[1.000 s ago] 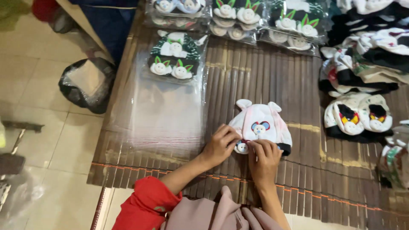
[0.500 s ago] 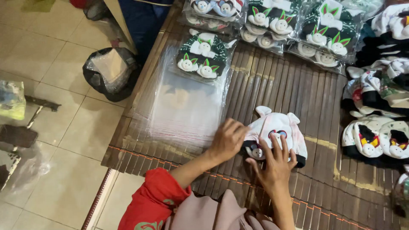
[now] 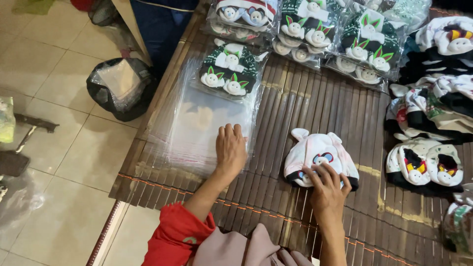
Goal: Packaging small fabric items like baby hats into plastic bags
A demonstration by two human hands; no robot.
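Pink hat (image 3: 319,158) pinned flat by right hand (image 3: 326,189) | left hand (image 3: 230,149) open-palmed on clear bags (image 3: 197,123) | step: bagging | next: peel one bag.

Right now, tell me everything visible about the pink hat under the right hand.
The pink hat is a small, soft, knit-looking baby cap, pale pink with a dark band along its lower edge, two little ear-like bumps on top and a round cartoon face on the front. It lies flat and unbagged on the slatted bamboo mat. The right hand rests its fingers on the lower edge; the left hand is apart, on the clear plastic bags.
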